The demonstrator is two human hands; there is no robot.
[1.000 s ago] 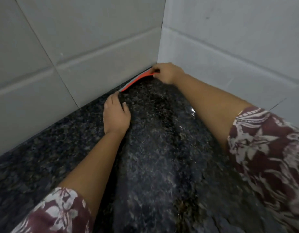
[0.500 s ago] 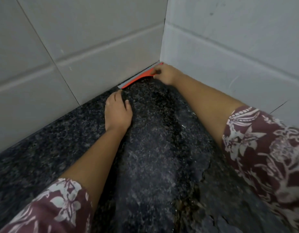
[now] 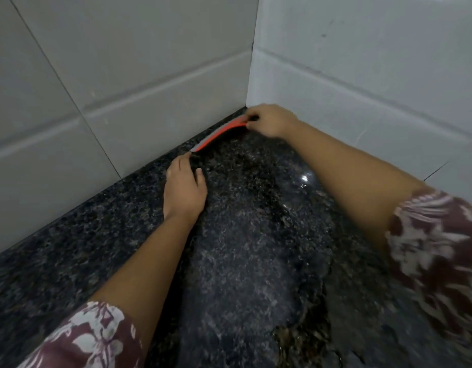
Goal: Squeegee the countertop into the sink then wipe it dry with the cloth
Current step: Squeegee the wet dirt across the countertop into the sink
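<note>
Red-and-grey squeegee (image 3: pixel 219 133), speckled black countertop (image 3: pixel 70 251), maroon floral sleeves (image 3: pixel 436 243).

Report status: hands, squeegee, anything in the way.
Right hand grips squeegee along the wall. Left hand flat on wet countertop, just ahead of blade's free end. No other obstruction seen.

left wall (image 3: pixel 110 62) large pale grey tiles; right wall (image 3: pixel 362 62) whiter, glossy; meet at corner (image 3: pixel 252 75).

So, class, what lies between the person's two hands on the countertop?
The thin orange squeegee blade, pinched by the right hand, ending near the left hand; head view.
</note>
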